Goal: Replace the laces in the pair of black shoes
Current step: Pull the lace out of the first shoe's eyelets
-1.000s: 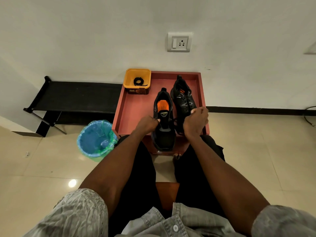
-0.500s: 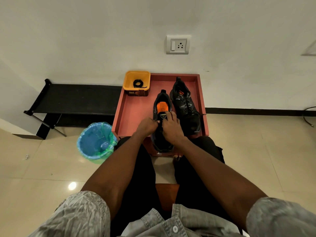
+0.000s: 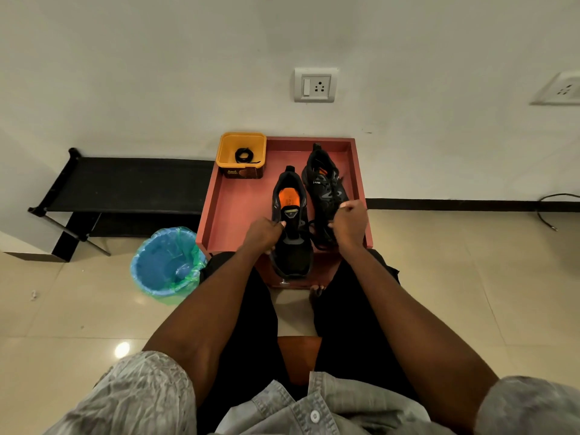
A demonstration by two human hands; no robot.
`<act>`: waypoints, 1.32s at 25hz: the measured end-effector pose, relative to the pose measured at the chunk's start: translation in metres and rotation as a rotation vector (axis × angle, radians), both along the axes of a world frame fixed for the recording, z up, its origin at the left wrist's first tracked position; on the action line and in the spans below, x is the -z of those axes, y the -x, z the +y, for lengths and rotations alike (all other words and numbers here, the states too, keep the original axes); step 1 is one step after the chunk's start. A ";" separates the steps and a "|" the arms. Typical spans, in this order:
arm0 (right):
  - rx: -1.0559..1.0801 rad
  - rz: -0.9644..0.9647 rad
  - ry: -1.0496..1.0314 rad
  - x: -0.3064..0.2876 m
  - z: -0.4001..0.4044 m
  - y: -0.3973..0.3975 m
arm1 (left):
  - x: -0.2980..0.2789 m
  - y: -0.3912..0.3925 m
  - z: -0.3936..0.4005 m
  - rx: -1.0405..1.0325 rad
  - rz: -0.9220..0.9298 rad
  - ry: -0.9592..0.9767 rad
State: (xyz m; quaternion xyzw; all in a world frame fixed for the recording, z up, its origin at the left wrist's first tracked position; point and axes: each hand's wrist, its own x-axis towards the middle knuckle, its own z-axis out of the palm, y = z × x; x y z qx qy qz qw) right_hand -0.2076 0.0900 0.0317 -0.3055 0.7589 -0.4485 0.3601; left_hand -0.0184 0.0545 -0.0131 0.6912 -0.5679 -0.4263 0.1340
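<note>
- Far left, out of play: black bench [image 3: 125, 183] against the wall; blue bin [image 3: 168, 262] with green liner on the floor, just beside the tray's left edge.
- Red tray [image 3: 238, 202] as worktop, carrying both shoes and a yellow tub [image 3: 241, 146] at its back-left corner; coiled black lace [image 3: 244, 155] lying in the tub, untouched.
- Left hand [image 3: 262, 233] at the left flank of the near shoe [image 3: 290, 246], fingers curled in a grip on the shoe's upper beside the tongue; steadying role, by the look of it.
- Near shoe overhanging the tray's front edge, toe toward the person, orange insole exposed, tongue up; throat appears mostly unlaced.
- Black lace [image 3: 314, 229] looping from the shoe's right side toward the right hand.
- Right hand [image 3: 351, 222] lifted to the right of the shoe, fist curled, grip pinching the lace and drawing it out sideways.
- Second shoe [image 3: 324, 189] behind the right hand, laces apparently in place.
- Step in hand, as judged: stripping the old lace from the first shoe; early in the task.
- Next move calls for: firm hold on the shoe, lace pulled clear of remaining eyelets, then a reach to the tub.
</note>
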 end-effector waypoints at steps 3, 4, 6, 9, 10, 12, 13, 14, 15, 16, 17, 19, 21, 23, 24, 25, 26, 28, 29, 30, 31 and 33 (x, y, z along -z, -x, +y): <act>-0.834 -0.124 -0.365 -0.011 0.019 0.005 | 0.000 0.001 0.000 -0.011 0.021 0.007; -0.956 -0.069 -0.427 -0.008 0.022 0.003 | 0.000 -0.001 0.001 -0.023 0.034 0.007; -0.799 0.211 -0.299 0.008 0.023 0.000 | 0.001 -0.003 0.002 -0.051 0.059 0.008; -0.643 0.487 -0.133 0.025 0.025 -0.015 | 0.002 -0.003 0.006 -0.100 0.104 -0.007; -0.693 0.515 -0.139 0.031 0.026 -0.020 | 0.002 -0.003 0.007 -0.121 0.121 -0.013; -0.726 0.591 -0.120 0.039 0.027 -0.023 | 0.001 -0.004 0.009 -0.173 0.142 0.013; -0.702 0.629 -0.099 0.039 0.027 -0.023 | 0.000 -0.004 0.010 -0.202 0.155 0.040; -0.674 0.669 -0.076 0.040 0.028 -0.023 | -0.001 -0.003 0.010 -0.228 0.183 0.057; -0.639 0.703 -0.056 0.040 0.030 -0.023 | 0.000 -0.001 0.011 -0.251 0.224 0.059; -0.607 0.719 -0.034 0.035 0.034 -0.026 | -0.001 0.001 0.012 -0.274 0.269 0.053; -0.585 0.706 -0.004 0.031 0.038 -0.029 | -0.001 0.002 0.011 -0.291 0.300 0.044; -0.725 0.605 0.005 0.019 0.049 -0.035 | 0.001 0.004 0.011 -0.316 0.341 0.023; -1.153 0.339 -0.135 0.003 0.061 -0.034 | 0.001 0.004 0.012 -0.315 0.364 0.010; -1.417 0.063 -0.365 -0.009 0.063 -0.026 | 0.002 0.004 0.012 -0.269 0.354 0.048; -1.342 0.028 -0.363 -0.008 0.057 -0.021 | 0.002 0.004 0.012 -0.222 0.315 0.103; -1.153 0.071 -0.289 -0.005 0.047 -0.017 | 0.001 0.006 0.013 -0.152 0.258 0.168; -0.892 0.142 -0.186 0.000 0.034 -0.014 | 0.000 0.009 0.015 -0.061 0.193 0.219; -0.500 0.299 -0.022 0.011 0.007 -0.009 | 0.001 0.015 0.019 0.131 0.045 0.244; -0.459 0.352 -0.008 0.014 -0.004 -0.010 | 0.003 0.018 0.020 0.187 -0.027 0.225; -0.488 0.377 -0.044 0.019 -0.013 -0.013 | 0.006 0.019 0.021 0.209 -0.082 0.219; -0.539 0.381 -0.107 0.022 -0.018 -0.017 | 0.009 0.019 0.022 0.204 -0.109 0.227; -0.592 0.367 -0.166 0.027 -0.022 -0.025 | 0.009 0.020 0.026 0.160 -0.098 0.246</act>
